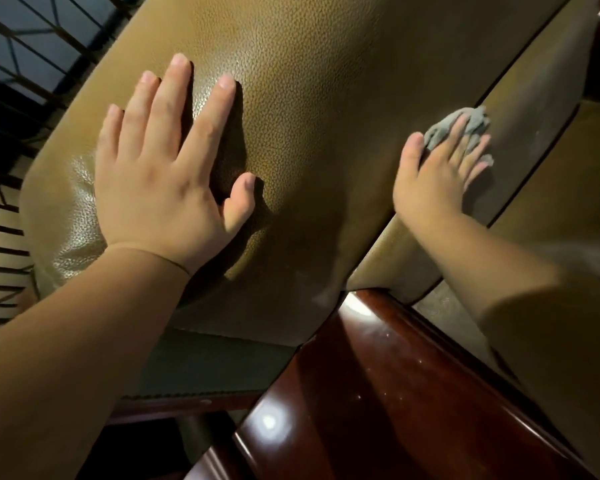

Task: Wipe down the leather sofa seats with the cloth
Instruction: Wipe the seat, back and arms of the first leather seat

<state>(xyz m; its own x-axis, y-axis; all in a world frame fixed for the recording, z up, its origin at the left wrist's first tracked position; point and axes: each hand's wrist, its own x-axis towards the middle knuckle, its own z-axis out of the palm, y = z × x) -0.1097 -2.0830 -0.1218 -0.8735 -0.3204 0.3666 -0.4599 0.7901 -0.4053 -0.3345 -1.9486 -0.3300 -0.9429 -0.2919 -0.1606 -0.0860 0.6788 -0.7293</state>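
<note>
Leather cushion (309, 116) braced flat by left hand (167, 174), fingers straight.
Right hand (440, 178), fingers spread, presses grey cloth (465, 124) beyond that cushion; bunched cloth may slip out, skipping patches.

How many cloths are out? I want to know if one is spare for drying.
1: a grey cloth, pressed flat on the sofa leather under the right hand. The left hand holds none. Others may lie outside the view.

- 2 hands: left hand (160, 174) flat on leather, right hand (437, 178) flat on cloth
- 1 cloth (461, 124), grey, bunched
- 2 leather cushions: big tan cushion (309, 98), second cushion (534, 98) beside it
- 1 wooden armrest (378, 393), dark glossy
- 1 metal grille (25, 39), top left
</note>
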